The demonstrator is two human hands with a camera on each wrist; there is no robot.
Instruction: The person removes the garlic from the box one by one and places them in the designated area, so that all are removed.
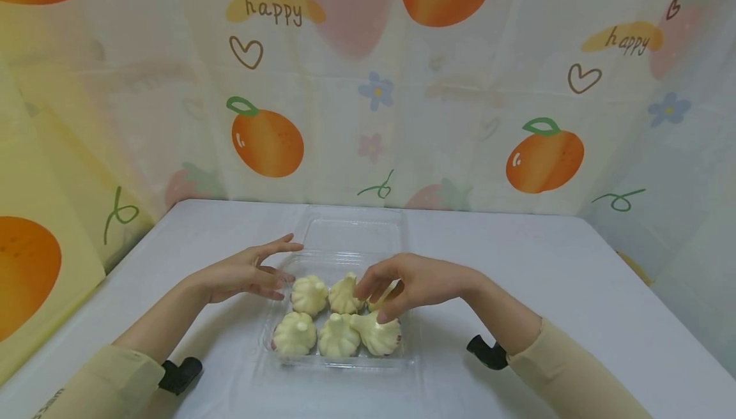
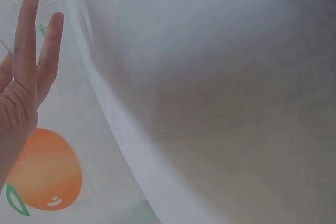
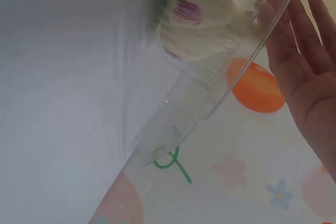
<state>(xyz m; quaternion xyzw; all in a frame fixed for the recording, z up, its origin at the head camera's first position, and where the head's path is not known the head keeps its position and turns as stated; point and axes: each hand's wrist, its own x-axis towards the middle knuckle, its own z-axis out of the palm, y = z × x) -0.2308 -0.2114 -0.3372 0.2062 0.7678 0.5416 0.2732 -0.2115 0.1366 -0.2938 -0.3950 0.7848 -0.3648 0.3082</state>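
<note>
A clear plastic clamshell box [image 1: 339,363] lies with its lid [image 1: 353,230] folded back. Inside, pale garlic bulbs stand in two rows, among them a front left bulb [image 1: 294,335], a front middle bulb [image 1: 339,336] and a front right bulb [image 1: 379,335] tipped on its side. My right hand [image 1: 416,281] reaches over the box's right side, fingers bent loosely above the back right bulb [image 1: 375,306], which they partly hide; the thumb tip overlaps the tipped bulb. Spread fingers of my left hand [image 1: 247,272] are at the box's left rear edge, by the back left bulb [image 1: 309,295].
A white-covered table [image 1: 494,246] bears the box. Behind and beside it hangs a curtain [image 1: 443,99] printed with oranges, hearts and flowers. Dark wrist cameras show at both sleeves. Purple-tinged bulb bases show through the box wall [image 3: 210,85] in the right wrist view.
</note>
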